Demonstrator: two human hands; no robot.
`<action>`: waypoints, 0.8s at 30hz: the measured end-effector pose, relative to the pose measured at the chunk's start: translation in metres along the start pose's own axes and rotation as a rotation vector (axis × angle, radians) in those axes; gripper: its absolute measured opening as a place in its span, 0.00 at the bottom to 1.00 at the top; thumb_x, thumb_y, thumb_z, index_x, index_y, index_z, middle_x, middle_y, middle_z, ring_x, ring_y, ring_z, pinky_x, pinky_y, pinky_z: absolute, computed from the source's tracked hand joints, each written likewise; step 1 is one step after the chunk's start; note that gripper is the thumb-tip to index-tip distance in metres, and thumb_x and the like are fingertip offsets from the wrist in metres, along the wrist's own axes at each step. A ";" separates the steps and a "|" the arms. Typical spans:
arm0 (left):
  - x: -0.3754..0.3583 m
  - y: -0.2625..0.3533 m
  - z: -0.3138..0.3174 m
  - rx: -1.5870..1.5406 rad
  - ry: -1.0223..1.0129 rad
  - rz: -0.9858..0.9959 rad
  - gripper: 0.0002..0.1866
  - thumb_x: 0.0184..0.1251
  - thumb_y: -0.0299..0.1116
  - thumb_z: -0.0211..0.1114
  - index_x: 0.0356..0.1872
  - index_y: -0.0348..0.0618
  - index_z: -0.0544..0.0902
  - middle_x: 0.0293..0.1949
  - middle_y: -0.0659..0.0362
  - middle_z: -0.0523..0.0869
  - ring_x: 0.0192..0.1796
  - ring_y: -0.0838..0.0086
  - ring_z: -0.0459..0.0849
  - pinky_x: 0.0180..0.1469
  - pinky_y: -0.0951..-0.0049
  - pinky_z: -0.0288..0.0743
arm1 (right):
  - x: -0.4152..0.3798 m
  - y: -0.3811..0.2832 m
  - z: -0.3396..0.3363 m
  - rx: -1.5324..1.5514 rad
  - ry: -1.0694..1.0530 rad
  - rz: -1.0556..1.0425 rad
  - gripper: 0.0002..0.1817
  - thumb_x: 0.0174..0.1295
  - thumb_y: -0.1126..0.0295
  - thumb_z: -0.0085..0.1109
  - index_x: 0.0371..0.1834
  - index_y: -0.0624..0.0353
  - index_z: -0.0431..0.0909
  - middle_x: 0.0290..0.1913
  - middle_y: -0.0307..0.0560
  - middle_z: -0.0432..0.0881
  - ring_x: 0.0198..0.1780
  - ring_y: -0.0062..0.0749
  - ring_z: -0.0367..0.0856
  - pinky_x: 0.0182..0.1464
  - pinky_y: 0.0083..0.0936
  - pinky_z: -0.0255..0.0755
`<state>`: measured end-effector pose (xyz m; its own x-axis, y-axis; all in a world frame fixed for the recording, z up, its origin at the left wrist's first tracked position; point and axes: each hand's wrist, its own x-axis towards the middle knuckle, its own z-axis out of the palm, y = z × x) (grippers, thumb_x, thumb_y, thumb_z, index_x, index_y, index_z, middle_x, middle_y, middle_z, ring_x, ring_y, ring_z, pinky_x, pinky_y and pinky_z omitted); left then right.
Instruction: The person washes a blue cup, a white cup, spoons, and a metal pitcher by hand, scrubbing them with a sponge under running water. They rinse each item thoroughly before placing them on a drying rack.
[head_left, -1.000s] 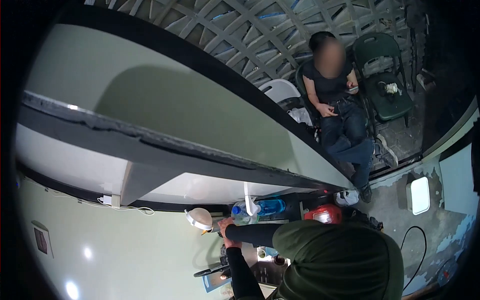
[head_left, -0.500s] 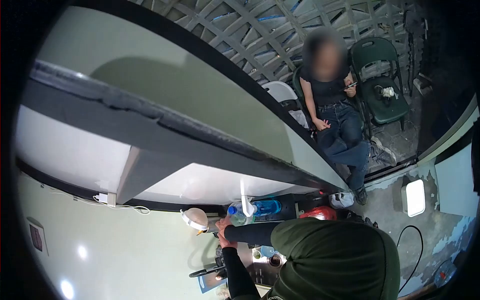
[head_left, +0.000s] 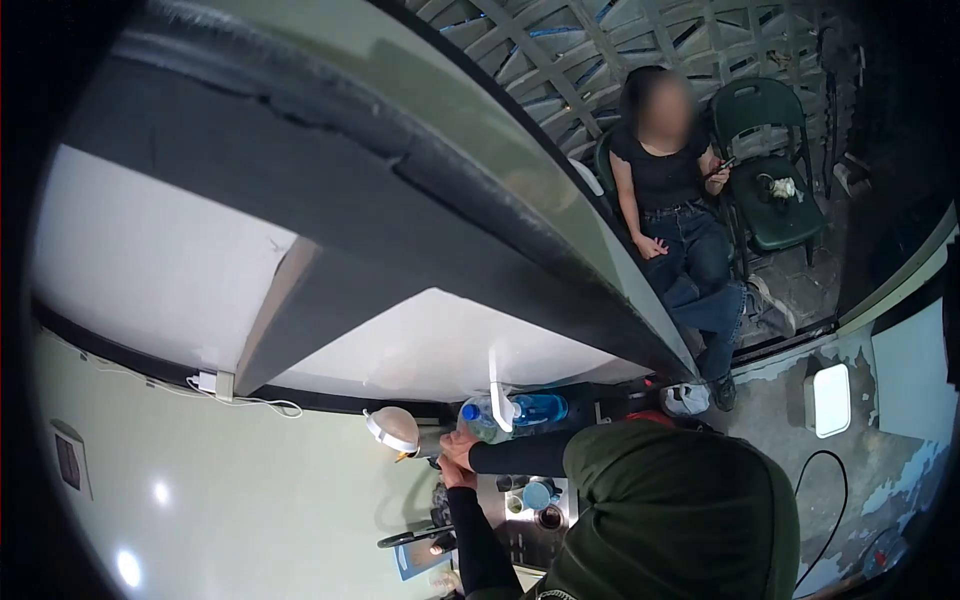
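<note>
My two hands meet at the lower middle of the view, below black sleeves. My right hand [head_left: 458, 445] is closed beside a grey cylindrical thing [head_left: 428, 443]; any grip on it is too small to confirm. My left hand [head_left: 458, 472] is closed just below the right, against or very near it, and its contents are hidden. Left of the grey thing is a rounded beige object with a white band [head_left: 393, 430]. A clear bottle with a blue cap [head_left: 482, 417] and a blue bottle [head_left: 541, 408], with a white pump or trigger top [head_left: 505, 408] before it, stand near my right hand.
Several cups, one blue [head_left: 540, 495], stand on a steel surface [head_left: 530, 545] below my arms. A black curved pipe [head_left: 400, 540] juts out nearby. A dark partition edge [head_left: 400, 220] crosses above. Beyond it, a person [head_left: 670, 190] sits beside a green chair [head_left: 770, 190].
The view has shifted, so the partition fills more of the upper left. My hands sit slightly further right and stay together near the grey cylindrical thing. More of the cups now shows.
</note>
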<state>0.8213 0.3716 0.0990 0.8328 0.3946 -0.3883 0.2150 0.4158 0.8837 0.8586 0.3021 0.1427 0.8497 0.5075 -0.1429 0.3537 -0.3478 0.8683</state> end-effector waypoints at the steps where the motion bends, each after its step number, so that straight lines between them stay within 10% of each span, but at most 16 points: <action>1: -0.004 0.004 0.010 -0.008 -0.033 0.002 0.26 0.71 0.56 0.44 0.61 0.52 0.68 0.55 0.61 0.78 0.57 0.68 0.78 0.56 0.65 0.75 | 0.000 0.001 0.000 -0.069 -0.024 0.006 0.28 0.56 0.54 0.49 0.60 0.51 0.68 0.55 0.46 0.72 0.52 0.42 0.69 0.57 0.51 0.57; 6: -0.009 0.006 0.036 0.204 -0.078 0.274 0.27 0.70 0.56 0.43 0.58 0.48 0.72 0.54 0.57 0.78 0.56 0.63 0.78 0.58 0.60 0.73 | -0.004 0.001 -0.004 -0.280 -0.115 0.015 0.29 0.57 0.53 0.48 0.61 0.52 0.67 0.55 0.47 0.70 0.53 0.41 0.67 0.60 0.50 0.55; 13: -0.002 0.008 0.021 -0.062 -0.038 0.089 0.26 0.71 0.53 0.40 0.58 0.48 0.72 0.53 0.57 0.79 0.56 0.61 0.78 0.59 0.59 0.72 | -0.010 0.006 -0.014 -0.395 -0.188 0.011 0.30 0.58 0.53 0.47 0.63 0.53 0.65 0.54 0.47 0.69 0.53 0.40 0.65 0.65 0.47 0.51; 17: 0.002 0.001 0.019 -0.128 -0.068 0.101 0.26 0.71 0.53 0.39 0.58 0.47 0.72 0.54 0.56 0.78 0.56 0.60 0.77 0.60 0.59 0.71 | 0.041 -0.084 -0.047 -1.265 -0.226 -0.316 0.32 0.62 0.54 0.42 0.68 0.56 0.60 0.53 0.49 0.67 0.53 0.39 0.62 0.62 0.40 0.51; 20: 0.003 0.007 0.014 -0.091 -0.051 0.094 0.26 0.71 0.53 0.39 0.58 0.47 0.71 0.54 0.56 0.78 0.57 0.61 0.77 0.60 0.59 0.71 | -0.007 -0.004 -0.023 -0.681 -0.167 -0.192 0.31 0.64 0.55 0.41 0.69 0.55 0.58 0.47 0.42 0.68 0.51 0.36 0.64 0.61 0.40 0.52; 21: 0.002 0.007 0.014 -0.097 -0.049 0.088 0.26 0.71 0.53 0.40 0.58 0.48 0.71 0.54 0.56 0.78 0.57 0.61 0.76 0.61 0.59 0.70 | 0.024 -0.051 -0.041 -0.459 -0.314 0.014 0.30 0.64 0.51 0.44 0.67 0.52 0.61 0.65 0.46 0.64 0.69 0.45 0.57 0.72 0.51 0.42; 24: -0.001 0.001 0.009 -0.111 -0.032 0.062 0.26 0.71 0.53 0.40 0.59 0.48 0.71 0.55 0.56 0.78 0.58 0.61 0.76 0.61 0.59 0.70 | 0.039 -0.113 -0.050 -0.528 -0.519 0.303 0.28 0.65 0.52 0.45 0.66 0.53 0.61 0.63 0.51 0.65 0.68 0.49 0.59 0.72 0.52 0.42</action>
<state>0.8249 0.3643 0.1023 0.8590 0.3970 -0.3233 0.1057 0.4804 0.8707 0.8322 0.4007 0.0623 0.9986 -0.0263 0.0453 -0.0432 0.0734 0.9964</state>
